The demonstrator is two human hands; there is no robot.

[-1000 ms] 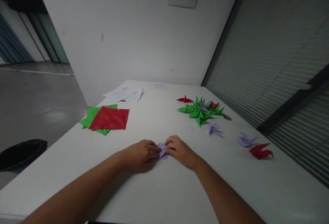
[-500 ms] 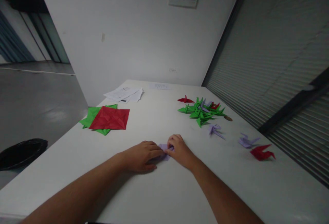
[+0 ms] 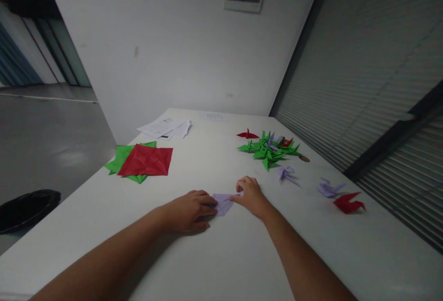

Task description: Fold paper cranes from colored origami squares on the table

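A small folded piece of purple origami paper (image 3: 223, 203) lies on the white table between my hands. My left hand (image 3: 193, 211) holds its left side down, fingers close together over the edge and thumb lower on the tabletop. With thumb and curled fingers, my right hand (image 3: 251, 196) pinches the right tip of the same paper. Creases and a layered flap show on the part between the hands; both ends are covered by fingers. Off to the right stand a purple paper crane (image 3: 289, 175), another purple crane (image 3: 330, 187) and a red paper crane (image 3: 349, 203).
Green and red sheets, the red sheet (image 3: 147, 160) on top, lie at the left. A pile of mostly green cranes (image 3: 268, 151) sits at back right, near a lone red crane (image 3: 247, 134). Printed papers (image 3: 164, 127) are further back. A black-lined bin (image 3: 29, 209) stands beside the table.
My right hand has moved to the right and slightly away from my left hand, uncovering more of the purple paper. My left hand stays on the paper. The view has shifted slightly.
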